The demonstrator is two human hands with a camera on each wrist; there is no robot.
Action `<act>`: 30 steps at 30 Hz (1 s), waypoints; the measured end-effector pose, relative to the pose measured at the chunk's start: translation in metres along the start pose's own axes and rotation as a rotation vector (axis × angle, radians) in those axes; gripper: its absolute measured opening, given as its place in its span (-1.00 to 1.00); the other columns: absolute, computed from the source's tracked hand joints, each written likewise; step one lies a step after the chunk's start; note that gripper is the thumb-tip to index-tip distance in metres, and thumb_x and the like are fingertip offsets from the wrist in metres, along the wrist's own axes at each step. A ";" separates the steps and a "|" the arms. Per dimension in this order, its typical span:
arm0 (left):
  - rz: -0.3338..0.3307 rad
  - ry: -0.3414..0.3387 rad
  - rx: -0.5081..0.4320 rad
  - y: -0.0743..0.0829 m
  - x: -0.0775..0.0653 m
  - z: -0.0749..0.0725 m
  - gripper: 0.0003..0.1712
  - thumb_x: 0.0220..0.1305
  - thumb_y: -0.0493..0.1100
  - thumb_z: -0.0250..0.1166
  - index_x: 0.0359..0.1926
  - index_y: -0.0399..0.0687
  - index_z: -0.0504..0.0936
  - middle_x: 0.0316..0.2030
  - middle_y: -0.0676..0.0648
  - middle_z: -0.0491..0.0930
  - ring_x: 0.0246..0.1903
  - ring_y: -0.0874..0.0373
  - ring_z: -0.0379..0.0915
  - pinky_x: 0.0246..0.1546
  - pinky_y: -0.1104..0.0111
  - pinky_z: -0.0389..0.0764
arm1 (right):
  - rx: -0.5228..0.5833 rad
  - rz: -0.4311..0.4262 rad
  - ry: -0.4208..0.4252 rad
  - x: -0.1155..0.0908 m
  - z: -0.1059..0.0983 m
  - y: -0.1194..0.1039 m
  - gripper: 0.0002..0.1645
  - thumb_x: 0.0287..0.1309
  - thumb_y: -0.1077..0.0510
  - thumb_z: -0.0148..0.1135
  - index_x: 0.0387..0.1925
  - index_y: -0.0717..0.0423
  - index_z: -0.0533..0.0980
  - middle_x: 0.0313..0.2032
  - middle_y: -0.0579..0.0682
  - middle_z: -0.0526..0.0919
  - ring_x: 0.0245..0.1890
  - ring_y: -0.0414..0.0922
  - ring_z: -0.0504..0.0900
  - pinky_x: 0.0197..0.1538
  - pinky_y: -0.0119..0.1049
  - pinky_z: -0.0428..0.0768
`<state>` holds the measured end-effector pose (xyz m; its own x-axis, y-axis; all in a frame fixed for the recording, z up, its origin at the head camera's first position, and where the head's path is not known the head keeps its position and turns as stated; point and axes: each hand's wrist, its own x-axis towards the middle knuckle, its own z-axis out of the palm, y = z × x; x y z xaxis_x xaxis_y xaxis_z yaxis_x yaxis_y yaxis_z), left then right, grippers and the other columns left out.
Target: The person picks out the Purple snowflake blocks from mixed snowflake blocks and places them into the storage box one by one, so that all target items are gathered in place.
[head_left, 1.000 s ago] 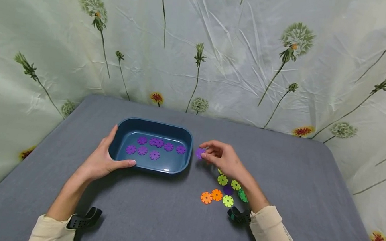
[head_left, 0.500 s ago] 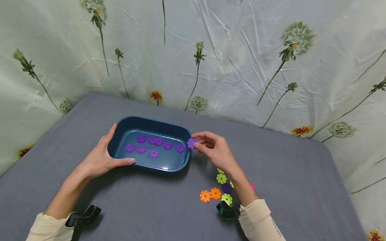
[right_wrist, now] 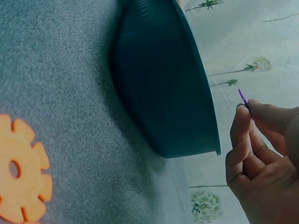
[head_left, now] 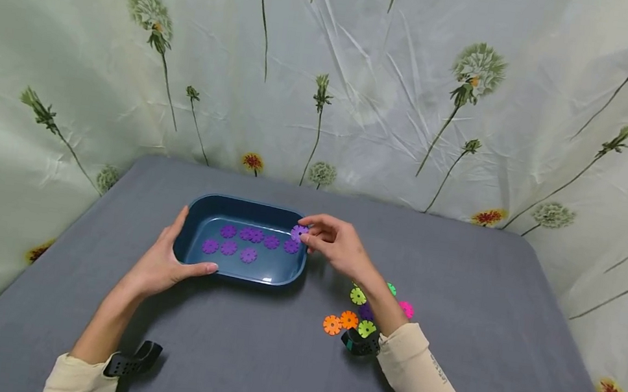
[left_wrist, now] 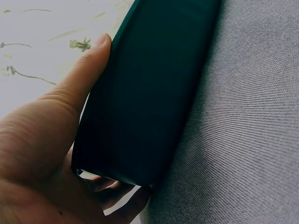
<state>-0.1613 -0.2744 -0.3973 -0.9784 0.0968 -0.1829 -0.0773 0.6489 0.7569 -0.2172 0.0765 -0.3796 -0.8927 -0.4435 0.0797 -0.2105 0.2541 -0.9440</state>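
Observation:
A dark blue rectangular basin [head_left: 271, 269] lies on the grey cloth, with several purple notched discs [head_left: 228, 248] spread over its floor. My left hand [head_left: 163, 264] grips the basin's left end; in the left wrist view the thumb [left_wrist: 88, 67] lies along the rim and the fingers reach around the end wall. Over the right rim, my right hand [head_left: 339, 248] pinches one purple notched disc [head_left: 298, 233] between thumb and fingertips. The right wrist view shows that disc [right_wrist: 242, 96] edge-on, above the level of the rim.
To the right of the basin lie loose notched discs: orange [head_left: 332, 325], yellow-green [head_left: 358, 296], pink [head_left: 406, 309] and dark purple [head_left: 366, 312], partly hidden under the right forearm. A flower-printed cloth [head_left: 361, 97] hangs behind the table's back edge.
My right hand has carried the purple disc leftward from beside the basin to over its right rim. The left hand keeps its grip on the basin's left end.

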 end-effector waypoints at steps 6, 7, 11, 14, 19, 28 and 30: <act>-0.017 0.007 0.011 0.002 0.000 -0.007 0.60 0.09 0.19 0.60 0.66 0.20 -0.54 0.63 -0.48 -0.31 0.55 -0.56 -0.17 0.40 -0.47 0.08 | 0.028 0.020 0.000 0.007 0.004 -0.005 -0.65 0.37 0.23 0.35 0.16 0.17 0.64 -0.10 0.38 0.75 -0.19 0.40 0.69 -0.01 0.30 0.63; -0.020 0.007 0.016 0.002 0.000 -0.007 0.60 0.09 0.19 0.60 0.66 0.20 -0.55 0.63 -0.49 -0.31 0.55 -0.56 -0.17 0.40 -0.47 0.09 | 0.028 0.023 -0.003 0.008 0.005 -0.005 -0.64 0.37 0.22 0.35 0.16 0.17 0.64 -0.09 0.38 0.75 -0.19 0.38 0.70 -0.01 0.30 0.63; -0.024 -0.002 0.020 0.001 0.000 -0.006 0.61 0.09 0.19 0.60 0.66 0.18 -0.55 0.62 -0.50 -0.30 0.54 -0.56 -0.15 0.39 -0.47 0.11 | 0.014 0.037 -0.001 0.008 0.008 -0.003 -0.64 0.36 0.22 0.36 0.15 0.17 0.66 -0.10 0.32 0.77 -0.26 0.17 0.75 -0.01 0.26 0.66; -0.023 -0.005 0.013 0.000 0.000 -0.004 0.60 0.10 0.19 0.59 0.66 0.18 -0.55 0.62 -0.50 -0.30 0.55 -0.56 -0.16 0.39 -0.47 0.10 | 0.004 0.037 0.012 0.006 0.009 -0.002 -0.65 0.34 0.22 0.37 0.13 0.17 0.67 -0.13 0.26 0.79 -0.29 0.03 0.76 -0.03 0.23 0.68; -0.030 -0.002 0.002 0.001 -0.001 -0.002 0.60 0.10 0.19 0.59 0.66 0.20 -0.55 0.63 -0.49 -0.31 0.55 -0.56 -0.17 0.39 -0.48 0.09 | 0.017 0.039 0.014 0.007 0.011 -0.002 -0.66 0.32 0.21 0.40 0.11 0.15 0.69 -0.14 0.25 0.79 -0.19 0.22 0.77 -0.01 0.25 0.67; -0.034 -0.009 0.001 0.002 0.001 0.002 0.60 0.10 0.18 0.60 0.66 0.20 -0.54 0.61 -0.52 -0.25 0.50 -0.56 -0.07 0.37 -0.46 0.14 | -0.027 0.014 0.001 0.010 0.013 -0.004 -0.64 0.30 0.23 0.42 0.11 0.16 0.70 -0.16 0.17 0.80 -0.21 -0.01 0.78 -0.07 -0.16 0.76; -0.032 -0.008 -0.005 0.003 0.001 0.002 0.59 0.10 0.18 0.60 0.66 0.21 -0.54 0.61 -0.51 -0.27 0.51 -0.55 -0.08 0.38 -0.47 0.13 | -0.020 0.001 -0.008 0.012 0.013 -0.004 -0.65 0.30 0.23 0.42 0.11 0.16 0.70 -0.16 0.19 0.80 -0.18 0.10 0.77 -0.03 -0.03 0.76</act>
<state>-0.1624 -0.2710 -0.3970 -0.9739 0.0819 -0.2119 -0.1095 0.6481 0.7536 -0.2220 0.0590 -0.3792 -0.8900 -0.4496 0.0761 -0.2173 0.2716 -0.9375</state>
